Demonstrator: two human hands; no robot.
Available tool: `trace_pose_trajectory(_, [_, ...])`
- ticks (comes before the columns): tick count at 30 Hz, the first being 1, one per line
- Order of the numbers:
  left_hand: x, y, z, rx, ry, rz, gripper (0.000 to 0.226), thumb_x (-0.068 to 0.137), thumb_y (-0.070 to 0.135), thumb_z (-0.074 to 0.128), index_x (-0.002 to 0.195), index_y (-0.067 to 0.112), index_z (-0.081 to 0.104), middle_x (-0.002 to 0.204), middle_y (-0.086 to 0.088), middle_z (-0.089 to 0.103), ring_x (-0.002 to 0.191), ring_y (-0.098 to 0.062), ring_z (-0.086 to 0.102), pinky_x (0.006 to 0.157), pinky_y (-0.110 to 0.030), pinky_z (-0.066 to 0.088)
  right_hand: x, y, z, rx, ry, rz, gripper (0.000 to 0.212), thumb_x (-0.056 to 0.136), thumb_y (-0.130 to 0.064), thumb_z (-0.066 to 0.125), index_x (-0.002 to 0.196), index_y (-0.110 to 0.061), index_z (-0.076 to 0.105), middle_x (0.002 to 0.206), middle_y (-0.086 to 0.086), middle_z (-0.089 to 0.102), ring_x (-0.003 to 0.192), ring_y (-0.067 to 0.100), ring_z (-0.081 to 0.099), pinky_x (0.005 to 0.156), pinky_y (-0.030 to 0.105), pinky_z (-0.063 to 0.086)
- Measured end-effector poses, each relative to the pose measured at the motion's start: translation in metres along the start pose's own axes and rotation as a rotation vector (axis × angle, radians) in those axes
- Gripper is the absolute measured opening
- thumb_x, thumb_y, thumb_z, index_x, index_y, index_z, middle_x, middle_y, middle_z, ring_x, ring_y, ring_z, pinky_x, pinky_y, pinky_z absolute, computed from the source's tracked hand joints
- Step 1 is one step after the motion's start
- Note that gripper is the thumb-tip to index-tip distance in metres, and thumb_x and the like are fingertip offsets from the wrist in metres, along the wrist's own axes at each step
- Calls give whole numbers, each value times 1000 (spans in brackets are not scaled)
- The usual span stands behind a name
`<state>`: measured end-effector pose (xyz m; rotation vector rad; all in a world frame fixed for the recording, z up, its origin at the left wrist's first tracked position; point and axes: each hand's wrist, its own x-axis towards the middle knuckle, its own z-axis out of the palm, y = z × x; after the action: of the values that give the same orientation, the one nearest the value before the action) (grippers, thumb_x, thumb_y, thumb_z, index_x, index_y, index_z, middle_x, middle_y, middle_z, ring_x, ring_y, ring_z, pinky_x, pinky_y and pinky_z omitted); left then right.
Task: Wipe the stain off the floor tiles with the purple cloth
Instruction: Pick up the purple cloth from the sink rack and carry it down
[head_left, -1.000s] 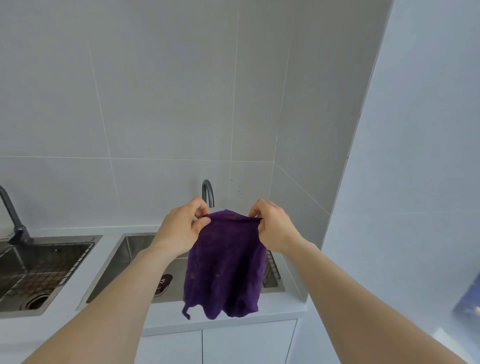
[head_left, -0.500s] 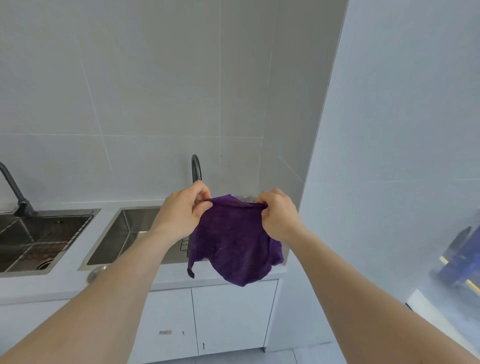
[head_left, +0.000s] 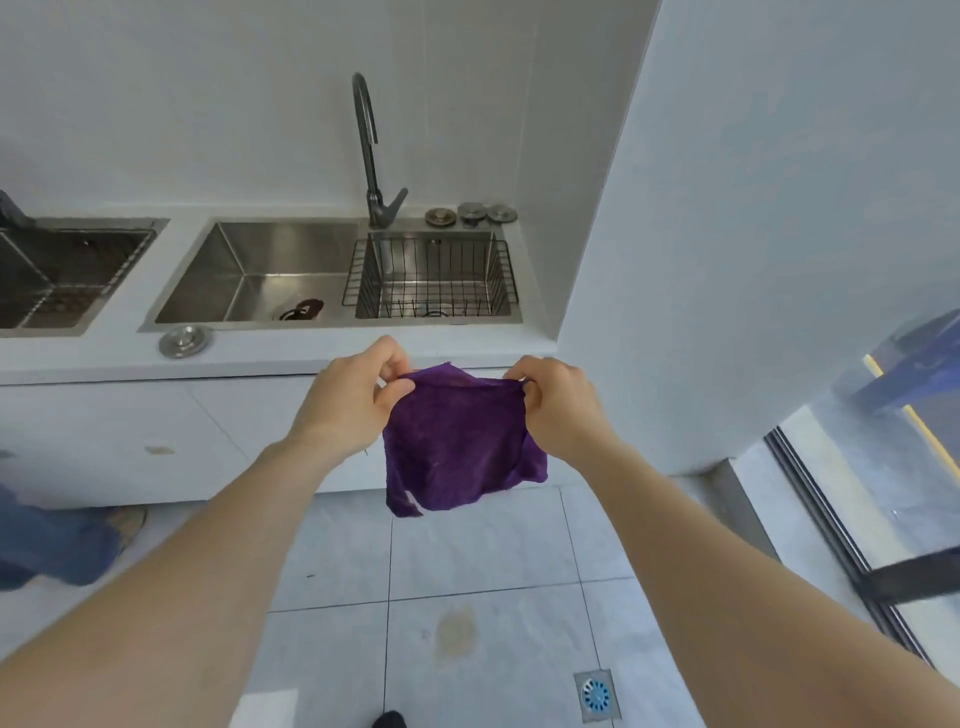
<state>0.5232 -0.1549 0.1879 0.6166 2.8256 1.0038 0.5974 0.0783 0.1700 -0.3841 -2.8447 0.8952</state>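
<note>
Purple cloth hangs pinched between both hands' fingers.

Pale floor tiles with yellowish stain, drain cover.

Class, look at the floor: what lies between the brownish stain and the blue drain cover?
In the head view, only bare grey tile lies between the stain and the drain cover; nothing rests there.
</note>
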Motion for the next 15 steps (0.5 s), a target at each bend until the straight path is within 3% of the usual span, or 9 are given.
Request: trace_pose_trajectory(15, [-32,-158,158,-44,-293,-124,12,98,27,62,92,31,53,88,16,71,75,-17,68,78,-42,57,-62,89,187,-32,-113,279,47,90,7,41,106,-23,74,100,5,65,87,33,63,73,45,56])
